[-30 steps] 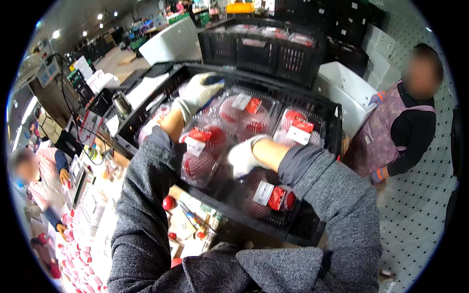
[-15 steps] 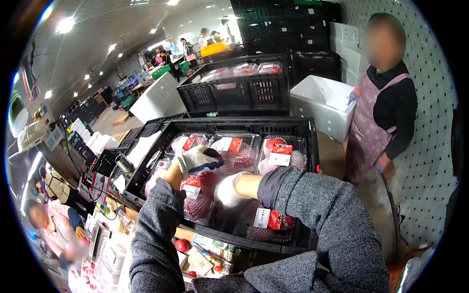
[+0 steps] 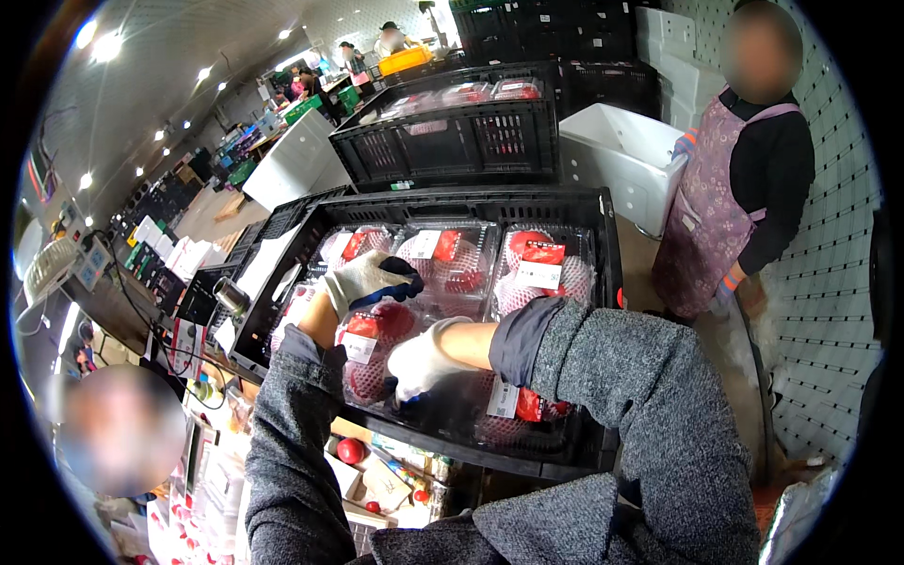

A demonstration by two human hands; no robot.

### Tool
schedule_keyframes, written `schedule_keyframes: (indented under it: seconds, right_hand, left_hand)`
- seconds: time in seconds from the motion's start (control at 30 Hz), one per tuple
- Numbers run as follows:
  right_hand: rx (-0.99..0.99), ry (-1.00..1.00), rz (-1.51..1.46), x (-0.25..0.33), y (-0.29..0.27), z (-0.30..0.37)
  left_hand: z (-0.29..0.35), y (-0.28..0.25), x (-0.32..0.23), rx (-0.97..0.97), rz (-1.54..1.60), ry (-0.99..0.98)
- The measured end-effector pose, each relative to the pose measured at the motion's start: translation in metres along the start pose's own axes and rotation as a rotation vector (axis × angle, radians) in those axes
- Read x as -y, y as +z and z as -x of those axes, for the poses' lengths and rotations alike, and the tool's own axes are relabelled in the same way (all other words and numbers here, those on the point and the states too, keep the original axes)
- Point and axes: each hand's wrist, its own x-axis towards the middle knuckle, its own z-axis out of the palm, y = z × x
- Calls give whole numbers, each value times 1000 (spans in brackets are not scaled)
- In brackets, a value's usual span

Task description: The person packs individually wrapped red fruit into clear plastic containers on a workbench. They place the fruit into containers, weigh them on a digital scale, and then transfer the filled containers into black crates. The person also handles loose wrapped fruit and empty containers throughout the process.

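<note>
A black crate (image 3: pixel 527 460) in front of me holds several clear plastic boxes of red fruit in foam nets, with red-and-white labels. My left hand (image 3: pixel 370 284), in a white glove with dark blue fingers, is over the left-middle part of the crate. Its fingers are bent but apart, with nothing visible in them. My right hand (image 3: pixel 428 360), gloved alike, reaches down along the right side of a fruit box (image 3: pixel 370 344); its fingertips point down and are largely hidden. Nearer my right forearm lies another fruit box (image 3: pixel 513 412). A third fruit box (image 3: pixel 540 270) sits at the far right.
Another black crate (image 3: pixel 447 146) with fruit boxes stands behind. A person in a floral apron (image 3: pixel 706 217) holds a white foam box (image 3: pixel 612 165) at the right. Stacked black crates (image 3: pixel 546 38) rise at the back. Loose red fruit (image 3: pixel 350 451) lies below the crate's near edge.
My right hand has moved left and slightly nearer, against the side of the left fruit box. My left hand has shifted slightly left and up. The view has tilted a little downward.
</note>
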Motion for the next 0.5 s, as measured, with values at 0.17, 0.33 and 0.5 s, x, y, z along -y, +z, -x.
schedule_keyframes:
  seconds: [0.17,0.33,0.5]
  right_hand:
    - [178,-58,-222,-17,6,0]
    - [228,159,-340,-16,-8,12]
    - [365,515,-710,-16,-24,48]
  left_hand:
    - [-9,-8,32,-544,-310,52]
    - [51,-7,-86,-521,-226,102]
    - [113,30,-129,11,-458,211]
